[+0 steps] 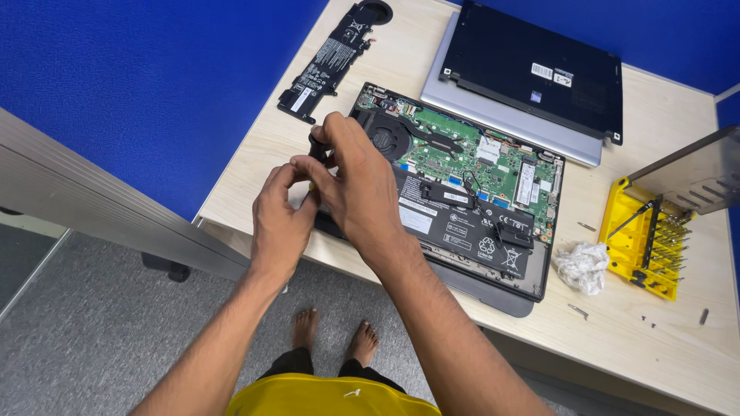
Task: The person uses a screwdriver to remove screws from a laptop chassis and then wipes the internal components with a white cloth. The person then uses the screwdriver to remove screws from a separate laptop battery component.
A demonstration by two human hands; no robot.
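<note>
Black and small, a part (pixel 317 145) sits pinched in the right hand (pixel 356 181) fingertips at the opened laptop (pixel 462 192) left edge, left hand (pixel 279 208) fingers closed beside it; a slip could probably drop it onto the bare circuit board (pixel 470 154) or off the table (pixel 678 339).

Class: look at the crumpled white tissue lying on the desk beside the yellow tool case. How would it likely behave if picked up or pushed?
The crumpled white tissue looks thin and loosely wadded, so it is probably very light and would squash under the fingers. Its irregular, creased shape suggests it would slide or tumble briefly on the desk rather than roll away.
</note>
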